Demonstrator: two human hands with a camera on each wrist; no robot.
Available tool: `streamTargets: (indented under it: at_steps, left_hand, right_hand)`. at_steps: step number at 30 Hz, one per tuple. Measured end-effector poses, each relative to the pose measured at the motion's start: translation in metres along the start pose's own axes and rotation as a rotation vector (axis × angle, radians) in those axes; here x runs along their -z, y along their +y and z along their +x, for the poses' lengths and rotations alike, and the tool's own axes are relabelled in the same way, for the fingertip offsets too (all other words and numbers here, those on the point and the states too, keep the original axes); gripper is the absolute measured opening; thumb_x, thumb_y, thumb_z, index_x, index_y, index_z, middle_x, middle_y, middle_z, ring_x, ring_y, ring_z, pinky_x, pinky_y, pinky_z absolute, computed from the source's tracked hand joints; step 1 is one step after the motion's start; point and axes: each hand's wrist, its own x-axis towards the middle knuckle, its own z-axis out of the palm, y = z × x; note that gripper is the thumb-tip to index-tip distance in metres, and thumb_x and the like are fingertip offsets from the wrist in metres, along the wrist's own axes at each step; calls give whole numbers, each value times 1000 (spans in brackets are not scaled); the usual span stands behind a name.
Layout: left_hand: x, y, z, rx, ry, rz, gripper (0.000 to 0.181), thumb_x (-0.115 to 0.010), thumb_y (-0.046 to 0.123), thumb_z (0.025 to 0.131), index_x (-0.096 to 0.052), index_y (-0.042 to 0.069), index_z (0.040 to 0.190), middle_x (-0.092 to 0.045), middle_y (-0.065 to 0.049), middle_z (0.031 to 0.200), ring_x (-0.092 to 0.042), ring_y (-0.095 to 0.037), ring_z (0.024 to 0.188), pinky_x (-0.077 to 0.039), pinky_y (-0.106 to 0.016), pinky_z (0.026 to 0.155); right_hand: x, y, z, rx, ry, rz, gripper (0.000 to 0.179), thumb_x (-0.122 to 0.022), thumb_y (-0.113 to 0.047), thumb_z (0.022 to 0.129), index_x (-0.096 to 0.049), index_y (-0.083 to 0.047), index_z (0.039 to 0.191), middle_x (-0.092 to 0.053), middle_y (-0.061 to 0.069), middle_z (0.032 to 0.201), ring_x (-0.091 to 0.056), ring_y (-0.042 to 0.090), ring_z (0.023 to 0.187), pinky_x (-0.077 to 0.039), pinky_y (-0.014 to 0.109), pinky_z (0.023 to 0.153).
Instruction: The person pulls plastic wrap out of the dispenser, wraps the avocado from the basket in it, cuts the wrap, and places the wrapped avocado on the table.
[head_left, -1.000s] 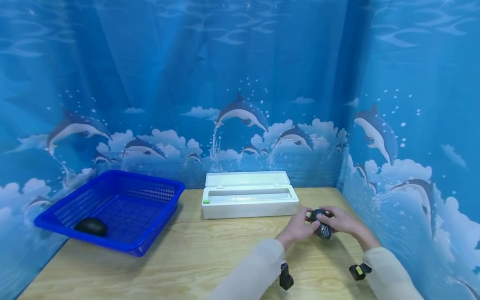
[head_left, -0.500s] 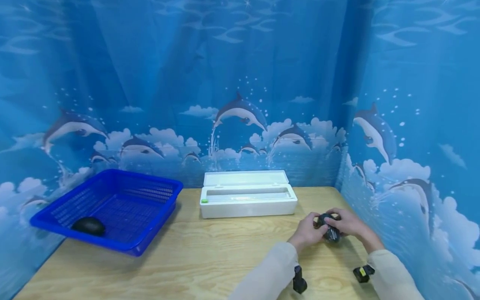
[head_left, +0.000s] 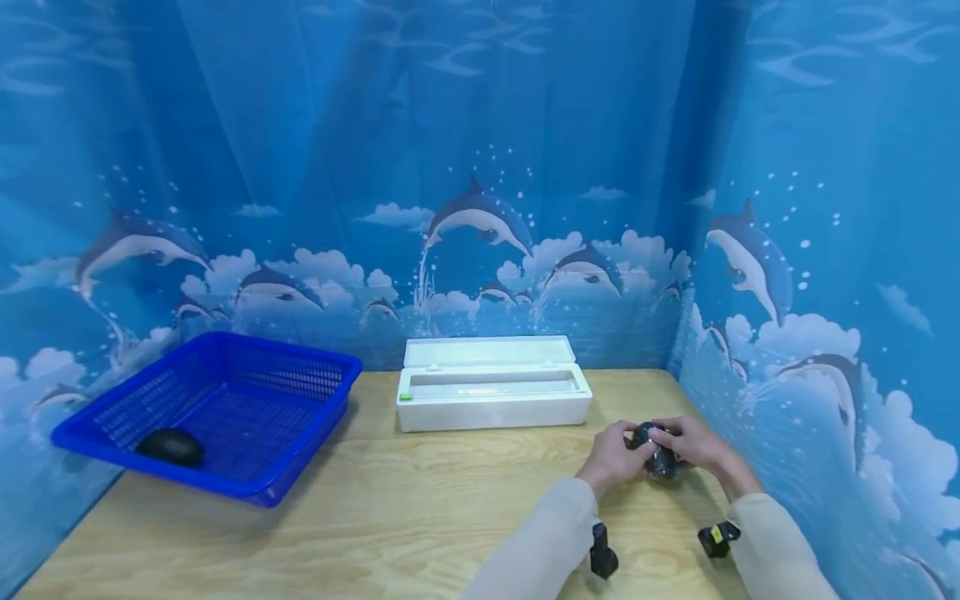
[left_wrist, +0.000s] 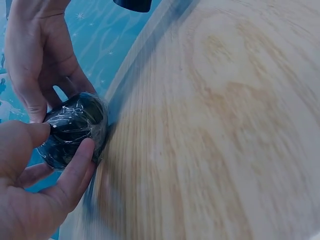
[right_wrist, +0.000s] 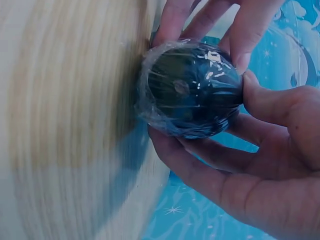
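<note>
Hands (head_left: 611, 458) (head_left: 697, 442), both curled, grip a dark film-wrapped object (right_wrist: 195, 95).

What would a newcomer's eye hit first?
Probably the dolphin-print backdrop behind the table, then the blue basket at its left with a dark rounded object inside. At the right, the left hand and right hand hold a film-wrapped object; a white box stands at back centre, its lid open.

From where I stand, this looks like a makeshift recording booth — dolphin-printed blue sheets (head_left: 360, 125) hang behind and to the right of a wood-grain table (head_left: 420, 517), and small black cameras (head_left: 602, 560) sit at both sleeves (head_left: 536, 537).
</note>
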Motion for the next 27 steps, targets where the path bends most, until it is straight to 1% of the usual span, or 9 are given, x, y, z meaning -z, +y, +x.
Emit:
streamTargets:
  at_steps: [3,6,9,13,15,18,20,23,27]
  left_hand:
    - [1,2,2,2,2,5,34,-74,19,96,-65,9,128,-67,-8,96,-68,-15,68,-61,-27,64]
    - [1,4,4,12,-7,11,35,-74,20,96,-65,11,129,-66,-7,96,-68,-13,68,-60,-26,64]
    - [1,5,3,17,-12,17,37,-74,20,96,-64,12,130,-66,-6,96,-67,-13,69,-59,-25,65]
    - [1,4,1,19,-1,18,40,-74,18,95,-63,11,132,-67,-8,98,-68,-16,71,-61,-28,66]
    - [2,3,1,14,3,21,43,-75,18,94,-62,10,134,-68,-9,99,-69,-17,71,-62,-30,68]
    - [4,3,1,8,5,36,47,-75,19,92,-61,10,136,-68,-9,100,-70,-18,68,-61,-29,69]
    - [6,4,1,11,0,41,47,-75,21,92,-61,11,137,-68,-8,101,-69,-18,66,-59,-29,71]
    - [8,5,0,19,-7,44,47,-75,23,93,-61,13,137,-67,-8,102,-68,-18,65,-59,-31,73]
    - [8,7,-1,18,-11,37,47,-76,22,93,-61,13,137,-67,-11,107,-71,-20,67,-60,-32,76]
  right_hand:
    - [3,1,1,-18,-24,25,56,-45,-26,111,-39,15,149,-54,42,136,-70,27,101,-62,41,75]
    - [5,0,1,-26,-35,42,57,-44,-26,112,-36,16,150,-52,43,139,-70,32,107,-63,43,79]
    - [5,0,0,-21,-37,27,56,-44,-24,112,-36,17,150,-51,43,139,-69,36,112,-63,44,81]
    - [3,-1,0,-18,-41,-7,57,-45,-24,111,-35,18,149,-51,43,138,-69,38,110,-63,43,79]
    - [3,-3,0,-25,-47,-13,61,-46,-26,111,-32,18,150,-48,45,140,-68,43,112,-64,45,79]
    - [2,-6,-1,-36,-59,-21,68,-44,-32,111,-25,19,152,-40,50,143,-61,54,120,-64,50,82]
    - [3,-7,-2,-52,-56,-23,71,-44,-35,111,-23,18,153,-36,51,144,-56,58,124,-63,53,83]
    - [4,-8,-3,-64,-48,-25,71,-43,-36,111,-22,18,153,-35,52,145,-52,61,127,-63,55,83]
    - [7,-7,-6,-71,-35,-23,69,-43,-34,112,-22,18,153,-36,52,143,-51,63,126,-62,57,84]
